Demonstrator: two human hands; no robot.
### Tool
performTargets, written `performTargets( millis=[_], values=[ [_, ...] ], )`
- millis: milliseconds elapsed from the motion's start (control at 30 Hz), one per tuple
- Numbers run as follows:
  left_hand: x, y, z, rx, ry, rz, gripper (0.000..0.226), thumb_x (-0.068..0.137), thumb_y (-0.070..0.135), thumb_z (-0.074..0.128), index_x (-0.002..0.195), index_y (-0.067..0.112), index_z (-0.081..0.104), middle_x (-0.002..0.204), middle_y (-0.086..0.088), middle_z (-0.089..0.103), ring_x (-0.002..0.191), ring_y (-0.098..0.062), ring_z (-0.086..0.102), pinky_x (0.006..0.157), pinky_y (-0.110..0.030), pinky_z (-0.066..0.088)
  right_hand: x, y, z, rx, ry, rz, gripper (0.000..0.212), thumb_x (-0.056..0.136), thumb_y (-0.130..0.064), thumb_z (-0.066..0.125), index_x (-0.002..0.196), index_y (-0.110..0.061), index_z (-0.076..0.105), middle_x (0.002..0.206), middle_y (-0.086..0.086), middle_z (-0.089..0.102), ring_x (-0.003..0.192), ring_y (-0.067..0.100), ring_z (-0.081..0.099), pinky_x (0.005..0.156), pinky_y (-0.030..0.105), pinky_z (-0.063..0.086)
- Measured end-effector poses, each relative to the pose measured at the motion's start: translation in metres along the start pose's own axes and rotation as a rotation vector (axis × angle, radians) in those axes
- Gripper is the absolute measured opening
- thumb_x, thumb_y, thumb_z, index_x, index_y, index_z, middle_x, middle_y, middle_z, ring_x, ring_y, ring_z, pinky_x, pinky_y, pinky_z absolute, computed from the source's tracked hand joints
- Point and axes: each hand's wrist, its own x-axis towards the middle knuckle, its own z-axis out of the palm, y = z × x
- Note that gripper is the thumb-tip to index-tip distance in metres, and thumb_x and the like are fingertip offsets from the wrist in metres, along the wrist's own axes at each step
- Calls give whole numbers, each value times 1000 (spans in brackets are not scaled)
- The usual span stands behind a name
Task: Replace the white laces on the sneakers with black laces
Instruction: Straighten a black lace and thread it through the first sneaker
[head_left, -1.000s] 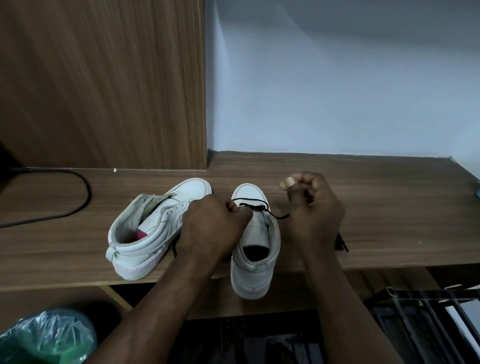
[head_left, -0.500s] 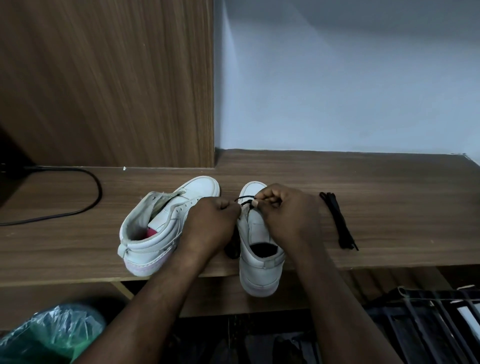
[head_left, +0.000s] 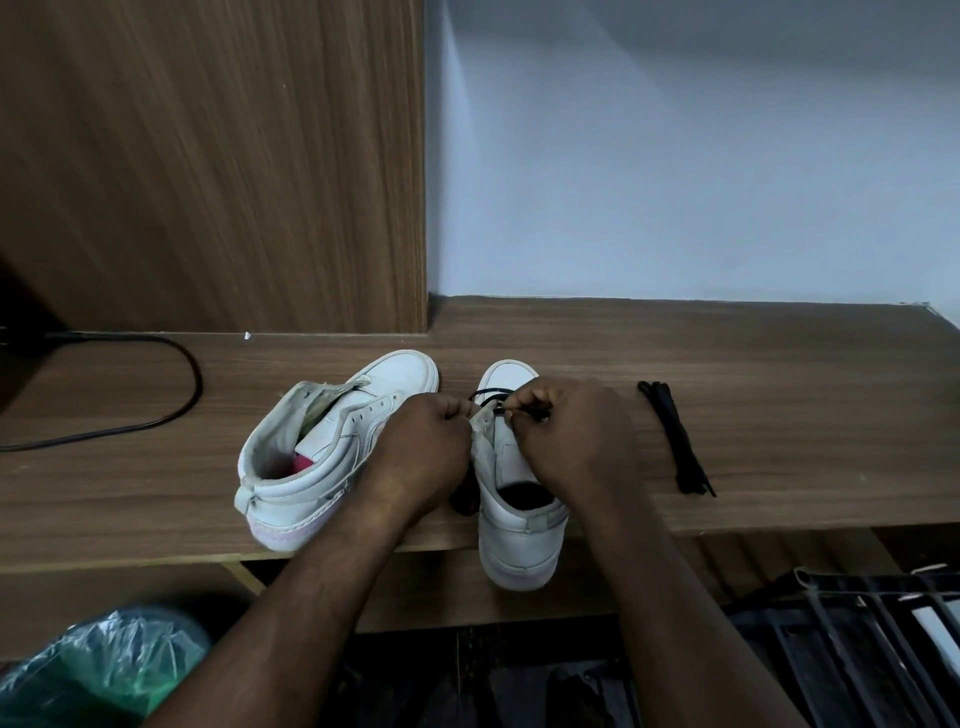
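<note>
No text, label, brand or number can be read anywhere.

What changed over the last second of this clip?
The right hand, which had pulled the black lace out rightward, came back to the eyelets of the right sneaker and pinches the lace there. The left hand kept its grip on that sneaker; the left sneaker and spare lace stayed put.

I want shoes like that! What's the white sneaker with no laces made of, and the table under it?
The white sneaker looks like smooth matte leather or faux leather, judging by its stitched panels and punched eyelets. Its sole looks like rubber. The table looks like wood-grain laminate or veneer, with even brown streaks and a slight sheen.
</note>
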Motion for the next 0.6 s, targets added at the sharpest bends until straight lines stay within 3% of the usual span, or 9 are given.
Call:
performTargets(
  millis=[100, 333, 467, 600],
  values=[
    [-1, 1, 1, -7, 6, -16, 38, 85, 14, 47, 83, 34, 79, 73, 2, 77, 70, -17, 73, 74, -41, 60, 0, 0, 1, -20, 2, 1, 6, 87, -34, 74, 90, -36, 80, 88, -16, 76, 90, 9, 70, 85, 40, 57],
    [-2, 3, 1, -58, -7, -43, 39, 71, 26, 46, 87, 26, 81, 79, -6, 78, 87, -34, 74, 86, -54, 58, -1, -3, 2, -7, -28, -50, 10, 85, -28, 72, 88, -34, 80, 88, -15, 77, 94, 14, 69, 85, 41, 56],
    [0, 0, 1, -48, 38, -49, 26, 87, 17, 55, 87, 24, 80, 80, -5, 78, 88, -34, 74, 87, -54, 59, -2, -4, 0, 21, -83, -89, 11, 83, -25, 73, 84, -35, 78, 85, -18, 75, 96, 12, 67, 89, 43, 53],
    [6, -7, 1, -13, 61, -66, 30, 96, 6, 54, 86, 20, 79, 82, -7, 78, 92, -35, 73, 90, -56, 58, -2, -2, 0, 83, -89, -110, 13, 83, -23, 73, 82, -35, 78, 83, -19, 75, 86, 2, 68, 84, 38, 56]
  ],
)
